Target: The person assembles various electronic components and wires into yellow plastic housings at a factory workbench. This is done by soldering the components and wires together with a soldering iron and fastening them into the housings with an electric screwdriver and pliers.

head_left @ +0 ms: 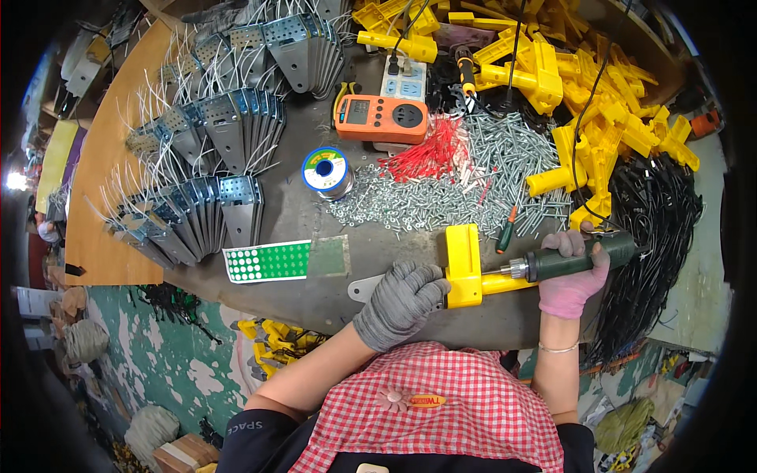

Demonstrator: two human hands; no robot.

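My left hand [398, 303], in a grey knit glove, grips the handle end of a yellow plastic gun-shaped housing [463, 264] lying on the dark workbench [315, 292]. My right hand [574, 277], in a pink glove, is closed around a green electric screwdriver [587, 254] held sideways. Its chrome tip points left and meets the yellow housing. A small green-handled screwdriver [506, 230] lies just above, at the edge of a heap of silver screws [441, 193].
A pile of yellow housings [583, 87] fills the back right, black cables [654, 229] the right. Fanned stacks of grey metal brackets [229, 134] with white wires cover the left. An orange meter [381, 118], solder spool [326, 171], red wire pieces [426, 154] and a green dotted sheet [268, 262] lie between.
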